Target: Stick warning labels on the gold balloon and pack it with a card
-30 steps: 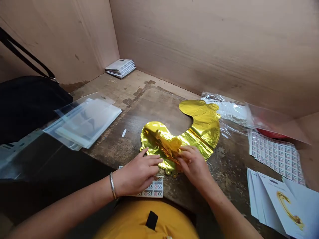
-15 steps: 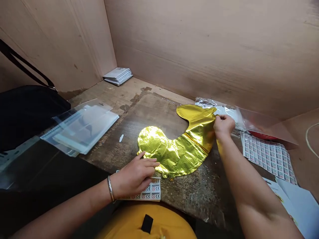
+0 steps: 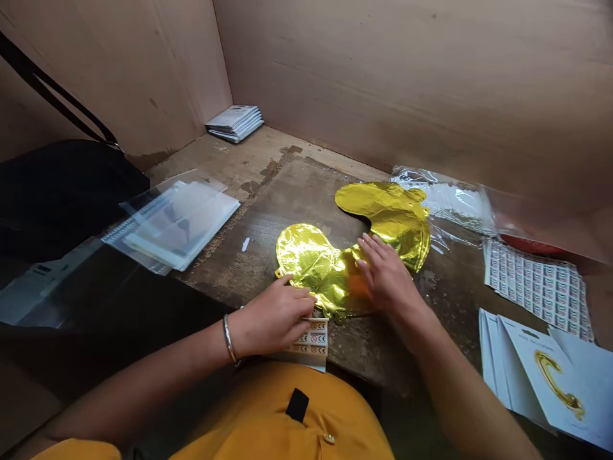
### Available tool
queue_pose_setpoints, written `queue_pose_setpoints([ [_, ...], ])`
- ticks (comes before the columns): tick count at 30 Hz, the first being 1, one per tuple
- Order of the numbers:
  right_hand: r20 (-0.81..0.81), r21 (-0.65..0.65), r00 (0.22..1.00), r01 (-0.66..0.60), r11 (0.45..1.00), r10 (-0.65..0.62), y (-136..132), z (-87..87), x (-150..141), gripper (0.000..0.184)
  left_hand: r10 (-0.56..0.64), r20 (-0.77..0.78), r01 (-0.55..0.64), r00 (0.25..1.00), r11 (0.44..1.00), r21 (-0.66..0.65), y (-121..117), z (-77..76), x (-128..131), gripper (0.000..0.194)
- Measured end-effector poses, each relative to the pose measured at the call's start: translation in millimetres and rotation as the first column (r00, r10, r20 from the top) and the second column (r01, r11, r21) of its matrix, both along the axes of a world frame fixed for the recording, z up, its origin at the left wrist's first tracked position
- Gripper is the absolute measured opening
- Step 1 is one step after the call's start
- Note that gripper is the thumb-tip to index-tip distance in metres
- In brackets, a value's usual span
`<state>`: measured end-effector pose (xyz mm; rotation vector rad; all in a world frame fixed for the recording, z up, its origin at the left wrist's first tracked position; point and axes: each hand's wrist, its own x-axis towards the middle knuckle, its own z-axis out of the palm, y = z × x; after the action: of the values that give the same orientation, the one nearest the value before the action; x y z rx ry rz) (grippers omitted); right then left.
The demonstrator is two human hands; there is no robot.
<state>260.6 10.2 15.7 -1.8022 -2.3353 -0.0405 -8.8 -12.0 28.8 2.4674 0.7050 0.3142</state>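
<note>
The right hand (image 3: 385, 275) covers part of the gold foil piece (image 3: 306, 252), its fingers extended and laid over the curve's middle. The left hand (image 3: 282, 316) lies at the foil's near left edge, fingers bent; whether they pinch anything cannot be told. It also hides much of a sheet of CE labels (image 3: 316, 338) at the near edge of the tabletop (image 3: 297, 191). The foil lies flat there, a C shape with 2 rounded ends. A red item (image 3: 536, 245) at right is blurred under clear plastic; a black bag (image 3: 62, 198) is cut off at left. The tabletop is dark brown, scuffed and worn pale in patches. Plain wooden walls (image 3: 383, 76) meet behind a stack of white cards (image 3: 234, 122).
</note>
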Motion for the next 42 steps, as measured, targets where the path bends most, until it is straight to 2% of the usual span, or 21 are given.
queue_pose_setpoints([
  [2, 0.120, -0.146, 0.974, 0.210, 0.967, -0.194, 37, -6.8, 27, 0.049, 0.007, -0.022, -0.007, 1.000, 1.000, 0.007, 0, -4.5, 2, 0.009],
  [4, 0.158, -0.130, 0.942, 0.318, 0.939, -0.297, 62, -5.9, 48, 0.051, 0.022, -0.034, -0.021, 0.999, 1.000, 0.005, 0, -7.4, 2, 0.009],
  [6, 0.147, -0.069, 0.919, 0.378, 0.923, -0.365, 68, 1.0, 55, 0.054, 0.034, -0.030, -0.034, 0.999, 0.999, -0.003, 0, -8.0, 2, 0.009],
  [8, 0.048, 0.001, 0.927, 0.371, 0.929, -0.371, 54, 11.6, 45, 0.053, 0.041, -0.012, -0.041, 0.999, 0.999, -0.025, 0, -5.7, 1, 0.009],
  [11, -0.295, 0.064, 0.935, 0.226, 0.972, -0.198, 7, 29.8, 6, 0.039, 0.076, 0.040, -0.070, 0.996, 0.988, -0.136, -2, 3.1, 0, 0.011],
  [13, -0.520, -0.082, 0.848, 0.070, 0.994, -0.103, -29, 39.0, -24, 0.031, 0.146, 0.064, -0.121, 0.987, 0.947, -0.296, -4, 10.2, -1, 0.013],
  [14, -0.594, -0.184, 0.801, -0.035, 0.982, -0.083, -45, 41.2, -38, 0.031, 0.180, 0.066, -0.139, 0.981, 0.906, -0.400, -4, 13.2, -1, 0.014],
  [15, -0.654, -0.282, 0.751, -0.123, 0.952, -0.096, -58, 41.5, -49, 0.033, 0.208, 0.068, -0.146, 0.976, 0.851, -0.504, -4, 15.6, 0, 0.016],
  [17, -0.726, -0.421, 0.662, -0.215, 0.881, -0.185, -74, 36.3, -63, 0.029, 0.247, 0.071, -0.141, 0.966, 0.741, -0.657, -5, 18.3, 0, 0.020],
  [18, -0.739, -0.464, 0.629, -0.218, 0.859, -0.240, -79, 31.9, -66, 0.024, 0.262, 0.071, -0.144, 0.962, 0.714, -0.686, -5, 18.8, 0, 0.021],
  [19, -0.742, -0.493, 0.604, -0.201, 0.847, -0.289, -81, 27.3, -67, 0.022, 0.273, 0.062, -0.158, 0.960, 0.711, -0.685, -5, 19.1, 0, 0.021],
  [22, -0.748, -0.523, 0.539, -0.120, 0.844, -0.387, -85, 17.6, -66, 0.025, 0.289, -0.006, -0.235, 0.957, 0.766, -0.598, -6, 18.9, -3, 0.020],
  [24, -0.759, -0.527, 0.492, -0.080, 0.846, -0.426, -89, 15.5, -66, 0.023, 0.315, -0.045, -0.283, 0.948, 0.770, -0.572, -7, 17.5, -6, 0.019],
  [29, -0.762, -0.544, 0.425, -0.009, 0.839, -0.490, -102, 9.0, -73, 0.024, 0.373, -0.050, -0.311, 0.926, 0.684, -0.660, -13, 6.8, -11, 0.019],
  [31, -0.750, -0.556, 0.441, -0.015, 0.831, -0.494, -106, 4.8, -74, 0.025, 0.369, -0.033, -0.283, 0.929, 0.648, -0.707, -13, 2.4, -11, 0.019],
  [33, -0.728, -0.532, 0.522, -0.021, 0.846, -0.445, -107, 2.8, -74, 0.023, 0.359, -0.025, -0.264, 0.933, 0.636, -0.725, -12, -0.3, -12, 0.019],
  [35, -0.685, -0.387, 0.661, 0.025, 0.922, -0.306, -105, 4.9, -71, 0.016, 0.352, -0.025, -0.259, 0.936, 0.636, -0.727, -11, -1.4, -11, 0.019],
  [37, -0.577, -0.129, 0.809, 0.045, 0.991, -0.111, -101, 10.7, -70, 0.016, 0.342, -0.032, -0.255, 0.939, 0.631, -0.733, -11, -1.4, -11, 0.020],
  [38, -0.507, -0.009, 0.862, 0.014, 1.000, -0.017, -98, 14.4, -69, 0.019, 0.335, -0.032, -0.249, 0.942, 0.627, -0.738, -11, -1.2, -10, 0.020],
  [40, -0.397, 0.104, 0.908, -0.103, 0.989, 0.136, -93, 21.2, -70, 0.020, 0.321, -0.030, -0.233, 0.946, 0.615, -0.753, -11, -0.4, -9, 0.020],
  [42, -0.351, 0.092, 0.912, -0.191, 0.977, 0.212, -89, 25.0, -73, 0.018, 0.319, -0.031, -0.226, 0.947, 0.597, -0.769, -11, 0.6, -8, 0.020],
])
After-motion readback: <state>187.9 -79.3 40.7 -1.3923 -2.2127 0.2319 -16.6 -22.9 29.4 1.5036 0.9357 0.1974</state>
